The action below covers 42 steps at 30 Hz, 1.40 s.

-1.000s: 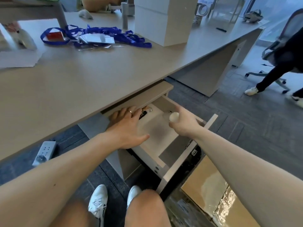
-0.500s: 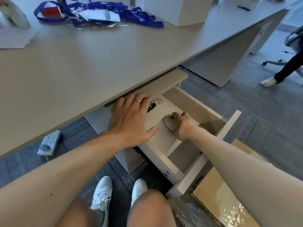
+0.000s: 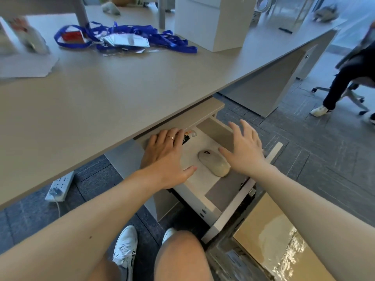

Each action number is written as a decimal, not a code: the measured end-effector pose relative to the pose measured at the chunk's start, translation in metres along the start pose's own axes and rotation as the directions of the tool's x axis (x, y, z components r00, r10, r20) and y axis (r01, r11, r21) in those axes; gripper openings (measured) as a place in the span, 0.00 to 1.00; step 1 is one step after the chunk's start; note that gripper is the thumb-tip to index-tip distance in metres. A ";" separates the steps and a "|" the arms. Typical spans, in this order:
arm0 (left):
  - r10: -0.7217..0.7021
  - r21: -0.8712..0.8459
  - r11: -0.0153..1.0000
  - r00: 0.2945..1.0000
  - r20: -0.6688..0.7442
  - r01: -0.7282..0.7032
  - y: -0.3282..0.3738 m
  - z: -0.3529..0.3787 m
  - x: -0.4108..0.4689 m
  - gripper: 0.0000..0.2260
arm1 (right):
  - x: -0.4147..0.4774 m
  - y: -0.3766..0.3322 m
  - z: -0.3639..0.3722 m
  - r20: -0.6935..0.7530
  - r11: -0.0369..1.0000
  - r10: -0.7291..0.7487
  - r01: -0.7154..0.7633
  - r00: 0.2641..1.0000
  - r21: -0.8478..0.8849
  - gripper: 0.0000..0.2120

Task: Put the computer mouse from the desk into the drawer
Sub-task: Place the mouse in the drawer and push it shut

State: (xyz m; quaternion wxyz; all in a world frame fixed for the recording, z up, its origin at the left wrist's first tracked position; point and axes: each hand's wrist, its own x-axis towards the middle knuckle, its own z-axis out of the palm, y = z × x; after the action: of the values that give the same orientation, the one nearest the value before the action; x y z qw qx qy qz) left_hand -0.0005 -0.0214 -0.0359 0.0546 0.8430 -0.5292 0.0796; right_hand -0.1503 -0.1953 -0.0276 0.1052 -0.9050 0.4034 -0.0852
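Observation:
A pale beige computer mouse (image 3: 214, 162) lies on the floor of the pulled-out drawer (image 3: 216, 131) under the desk (image 3: 125, 94). My right hand (image 3: 244, 151) hovers just right of the mouse with fingers spread, holding nothing. My left hand (image 3: 165, 157), with a ring on one finger, rests flat on the drawer's left side, fingers reaching under the desk edge. A small dark object (image 3: 187, 136) sits at the drawer's back, partly hidden by my left fingers.
Blue lanyards with badges (image 3: 125, 37) and a white box (image 3: 211, 23) lie on the desk. A power strip (image 3: 59, 185) is on the floor at left, a cardboard box (image 3: 280, 240) at lower right. Another person's legs and an office chair (image 3: 349, 88) are at right.
My right hand let go of the mouse, which now lies in the drawer, and the hand lifted open to the right. The left hand stayed on the drawer.

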 end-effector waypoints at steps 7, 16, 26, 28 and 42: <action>-0.117 -0.075 0.989 0.984 0.132 0.128 0.013 -0.017 -0.023 0.51 | -0.050 0.035 0.000 0.231 0.531 0.583 -0.581 0.779 0.617 0.43; -0.205 -0.203 0.934 0.907 0.369 0.294 0.020 -0.041 -0.022 0.69 | -0.053 0.011 0.017 0.431 0.220 0.582 -0.643 0.690 0.733 0.27; -0.170 -0.112 0.972 0.947 0.272 0.206 0.010 -0.038 -0.013 0.65 | -0.015 -0.032 0.024 0.482 0.166 0.502 -0.627 0.718 0.761 0.29; -0.160 -0.084 0.979 0.952 0.260 0.188 0.009 -0.035 -0.012 0.64 | -0.006 -0.040 0.027 0.478 0.178 0.506 -0.630 0.718 0.756 0.29; -0.070 -0.011 0.998 0.994 -0.087 0.069 -0.014 -0.008 -0.010 0.25 | 0.044 -0.081 0.053 0.525 0.090 0.396 -0.601 0.753 0.794 0.27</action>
State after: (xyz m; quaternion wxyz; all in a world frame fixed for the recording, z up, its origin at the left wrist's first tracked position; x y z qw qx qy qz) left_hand 0.0070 -0.0056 -0.0305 0.0836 0.8564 -0.4971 0.1123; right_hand -0.0509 -0.1687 -0.0548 0.6689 -0.4723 0.5445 -0.1819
